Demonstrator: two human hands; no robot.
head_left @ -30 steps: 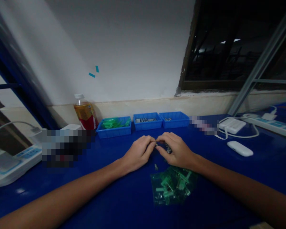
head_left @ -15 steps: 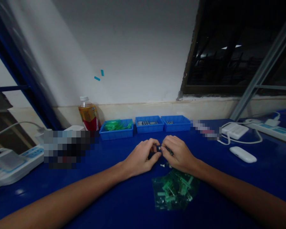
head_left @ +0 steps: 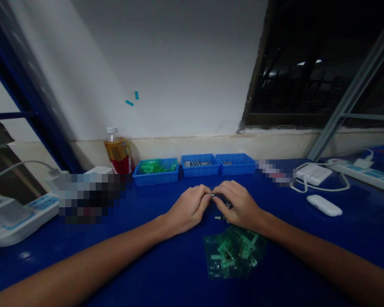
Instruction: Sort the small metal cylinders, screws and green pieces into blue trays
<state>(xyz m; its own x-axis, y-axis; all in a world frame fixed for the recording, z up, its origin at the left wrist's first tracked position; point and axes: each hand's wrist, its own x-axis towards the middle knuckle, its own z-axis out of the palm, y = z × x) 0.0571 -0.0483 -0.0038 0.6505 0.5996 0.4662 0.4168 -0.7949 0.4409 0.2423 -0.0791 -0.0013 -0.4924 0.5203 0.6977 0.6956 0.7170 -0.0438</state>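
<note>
Metal piece (head_left: pixel 213 195), small, silvery and slim, pinched by fingers (head_left: pixel 205 203) of left hand (head_left: pixel 188 206) and right hand (head_left: pixel 240 204).

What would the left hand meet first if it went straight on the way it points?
Most likely the right hand, which faces the left hand across a small metal part; depth there is unclear.

"What is being held?"
"A small metal piece (head_left: pixel 213 195) is pinched between the left hand (head_left: pixel 189 209) and the right hand (head_left: pixel 240 205)."
"And nearby?"
"More metal parts (head_left: pixel 228 204) are partly hidden by the right hand; a loose screw (head_left: pixel 218 218) is seen beside it. Closer in, green bags (head_left: pixel 230 253) are spread on the bench (head_left: pixel 147 273)."
"By the wall (head_left: pixel 179 64)?"
"Green plastic (head_left: pixel 152 166) is held in the left tray (head_left: pixel 156 179), metal pins (head_left: pixel 196 163) in the middle tray (head_left: pixel 201 171), small fittings (head_left: pixel 227 163) in the right tray (head_left: pixel 238 170)."
</note>
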